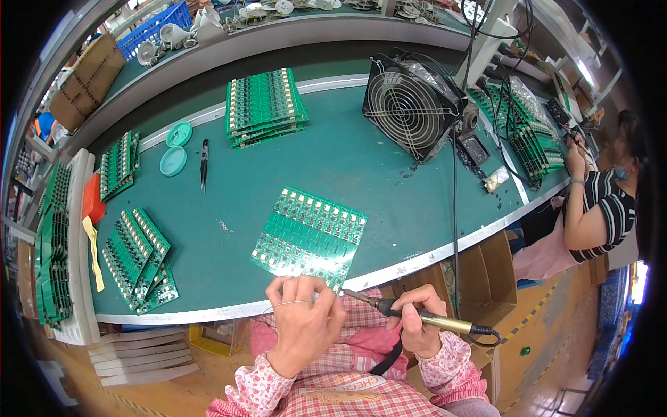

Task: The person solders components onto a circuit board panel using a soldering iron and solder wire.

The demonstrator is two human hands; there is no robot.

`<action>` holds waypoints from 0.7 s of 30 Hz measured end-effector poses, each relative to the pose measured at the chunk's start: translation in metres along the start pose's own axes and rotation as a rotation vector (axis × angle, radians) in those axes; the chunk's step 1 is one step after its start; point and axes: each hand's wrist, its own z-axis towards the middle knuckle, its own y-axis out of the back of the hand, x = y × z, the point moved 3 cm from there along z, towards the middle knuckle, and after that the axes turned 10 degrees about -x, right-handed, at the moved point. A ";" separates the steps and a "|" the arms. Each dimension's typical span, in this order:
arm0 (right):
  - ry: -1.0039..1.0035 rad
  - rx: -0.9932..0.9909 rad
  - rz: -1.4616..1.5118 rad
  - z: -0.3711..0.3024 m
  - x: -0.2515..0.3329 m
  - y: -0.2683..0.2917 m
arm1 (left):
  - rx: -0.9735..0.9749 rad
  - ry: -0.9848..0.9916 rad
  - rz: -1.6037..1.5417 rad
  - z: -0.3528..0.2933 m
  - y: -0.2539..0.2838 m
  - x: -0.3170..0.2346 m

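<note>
A green circuit board panel [309, 233] with rows of small components lies at the front edge of the bench, right before me. My left hand [303, 323] is closed at the panel's near edge, fingers pinched round a thin solder wire [293, 302]. From the right, my right hand [420, 320] grips a soldering iron [448, 322] by its handle. The iron's tip points left and meets the panel's near right corner, close to my left fingers. Whether the tip touches the board or only hovers, I cannot tell.
Stacked circuit boards stand at the back [264, 104] and at the left [139, 254]. Tweezers [204, 165] lie beside two round turquoise lids [174, 160]. A black fan [406, 104] stands at the back right, its cable hanging over the bench edge. A co-worker [597, 208] sits at the right.
</note>
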 end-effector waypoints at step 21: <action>0.120 -0.063 -0.155 0.029 0.003 -0.038 | -0.072 -0.096 -0.077 0.000 0.023 0.006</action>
